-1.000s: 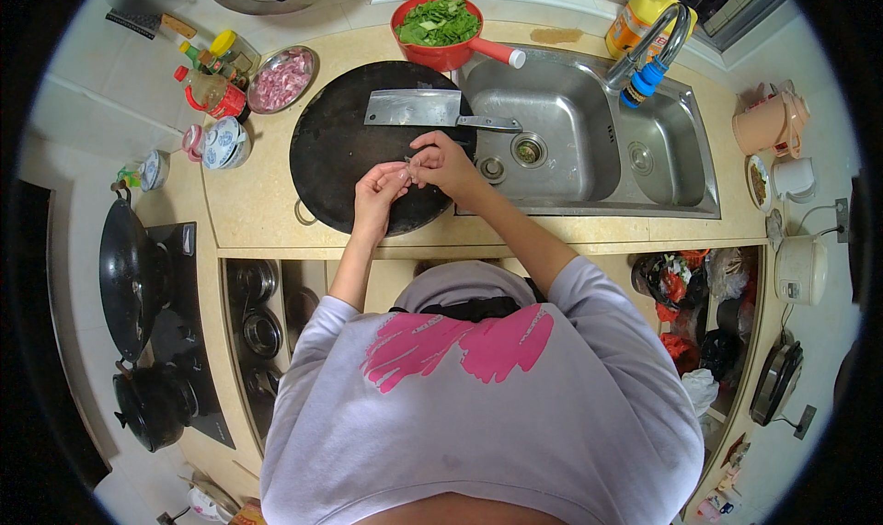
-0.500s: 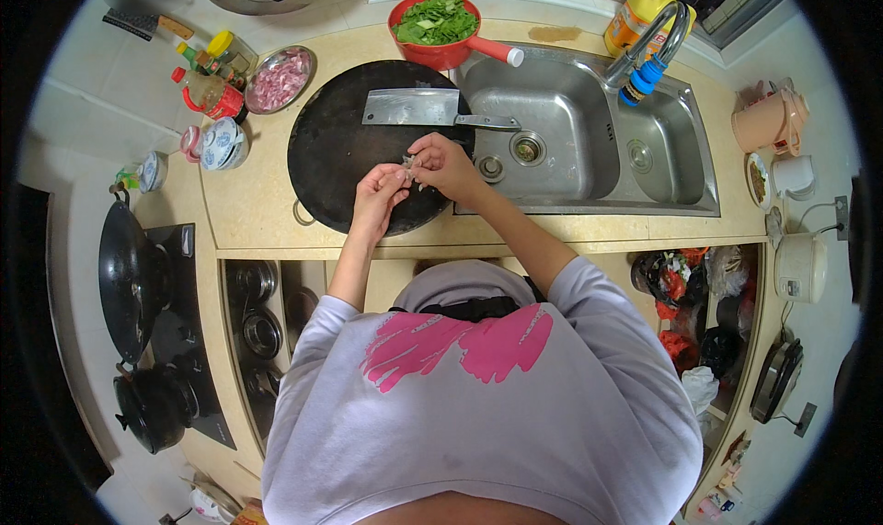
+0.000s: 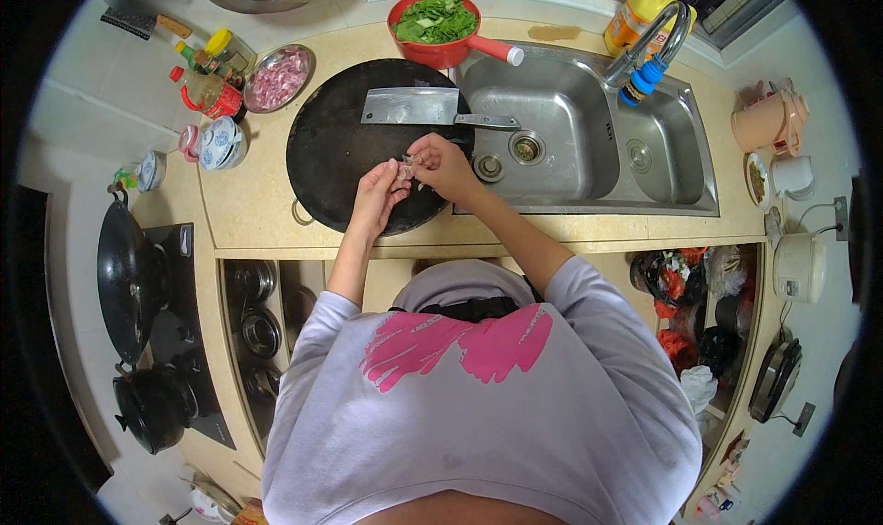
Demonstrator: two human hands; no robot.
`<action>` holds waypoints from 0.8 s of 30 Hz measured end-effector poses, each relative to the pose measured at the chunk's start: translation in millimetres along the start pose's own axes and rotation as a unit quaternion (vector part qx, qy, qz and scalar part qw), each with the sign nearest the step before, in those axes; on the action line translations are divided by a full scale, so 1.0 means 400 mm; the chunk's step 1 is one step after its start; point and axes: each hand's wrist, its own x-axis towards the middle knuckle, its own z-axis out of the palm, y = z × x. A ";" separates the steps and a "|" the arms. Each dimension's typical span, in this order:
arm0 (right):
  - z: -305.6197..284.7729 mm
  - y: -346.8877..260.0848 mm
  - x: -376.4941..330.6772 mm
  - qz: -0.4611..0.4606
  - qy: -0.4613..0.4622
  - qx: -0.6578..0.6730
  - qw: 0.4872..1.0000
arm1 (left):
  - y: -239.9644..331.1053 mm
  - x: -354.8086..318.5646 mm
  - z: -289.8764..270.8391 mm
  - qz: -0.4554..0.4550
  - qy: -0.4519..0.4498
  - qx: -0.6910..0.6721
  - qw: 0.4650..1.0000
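Observation:
Over the near right part of a round black chopping board [image 3: 331,148], my two hands meet at their fingertips. Pale, papery-looking bits of garlic [image 3: 406,169] are pinched between them; the fingers partly cover these. My left hand [image 3: 375,197] is closed on the garlic from the near left. From the right, my right hand [image 3: 443,168] is closed too, thumb and fingers on the same pale bits. A cleaver [image 3: 411,106] lies flat beyond my hands, its handle reaching over the sink's edge.
A red strainer [image 3: 432,49] of chopped greens and a plate of sliced meat [image 3: 278,79] stand behind the board. Bottles [image 3: 216,99] and a lidded jar [image 3: 223,143] are at left. The steel sink [image 3: 570,148] lies right, the wok [image 3: 129,281] far left.
My fingers have shifted slightly around the garlic, and the left fingertips are a little higher. The cleaver and the board stay where they were.

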 end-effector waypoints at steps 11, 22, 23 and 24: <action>-0.060 0.031 0.001 0.020 0.121 -0.054 0.991 | -0.016 -0.003 -0.038 0.283 0.043 0.569 0.771; -0.070 0.023 -0.021 0.078 0.101 0.000 0.992 | -0.030 0.032 -0.021 0.310 0.148 0.666 0.662; -0.068 0.026 -0.023 0.074 0.097 0.012 0.993 | -0.037 0.040 -0.028 0.325 0.155 0.663 0.656; -0.068 0.028 -0.024 0.070 0.091 0.008 0.993 | -0.041 0.048 -0.035 0.332 0.154 0.656 0.660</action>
